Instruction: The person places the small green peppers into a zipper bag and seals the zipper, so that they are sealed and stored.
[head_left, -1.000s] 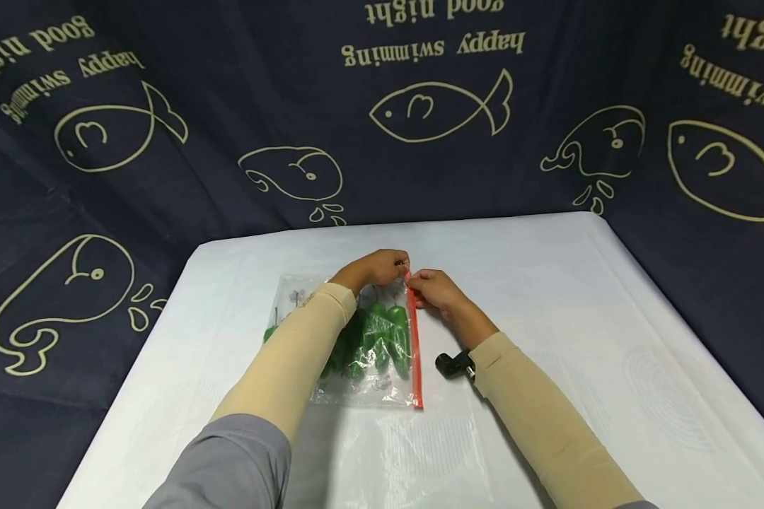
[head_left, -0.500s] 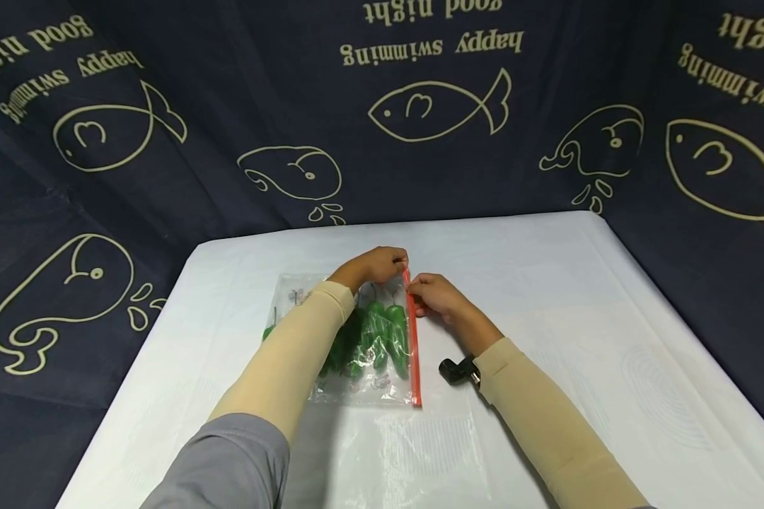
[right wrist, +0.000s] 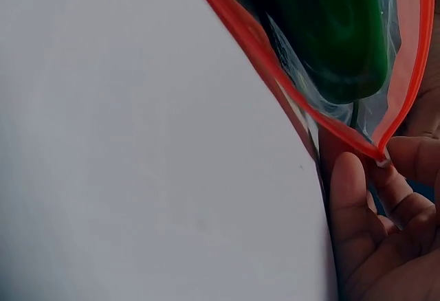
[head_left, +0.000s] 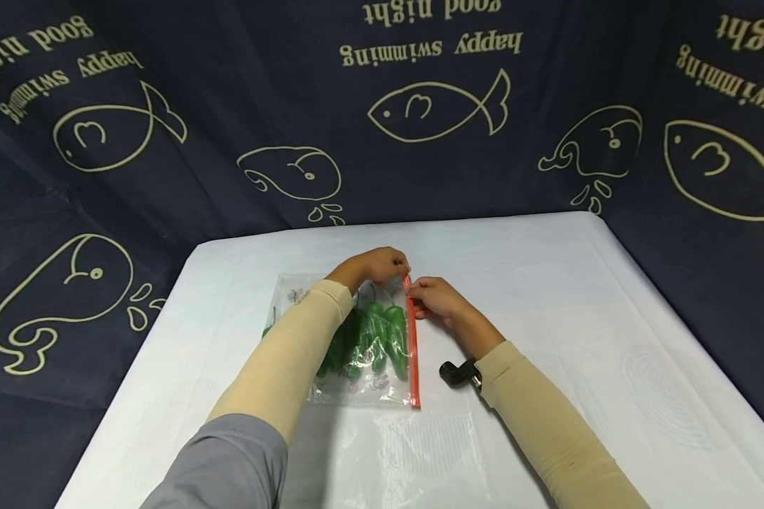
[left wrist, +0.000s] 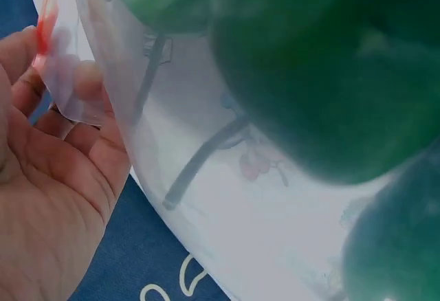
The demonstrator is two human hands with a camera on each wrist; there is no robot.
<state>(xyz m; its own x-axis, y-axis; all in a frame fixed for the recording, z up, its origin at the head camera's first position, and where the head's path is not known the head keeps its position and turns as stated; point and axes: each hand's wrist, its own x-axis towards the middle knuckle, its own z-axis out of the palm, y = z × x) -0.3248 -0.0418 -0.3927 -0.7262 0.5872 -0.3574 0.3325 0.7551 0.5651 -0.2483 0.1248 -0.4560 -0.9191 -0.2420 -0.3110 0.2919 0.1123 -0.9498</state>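
A clear zip bag lies on the table with several green peppers inside. Its red zip strip runs along the right side. At the far corner my left hand pinches the end of the strip; in the left wrist view, thumb and fingers meet at the red edge. My right hand pinches the strip slightly nearer to me. In the right wrist view the two red edges spread apart and meet at the right fingertips, with one pepper between them.
A white cloth covers the table. Dark blue curtains with fish and whale drawings enclose the back and sides. A small black device sticks out from the right wrist. My left sleeve covers part of the bag.
My right hand has slid a little toward me along the red strip, so the gap between the hands has grown. The left hand stays at the far corner; the bag barely shifts.
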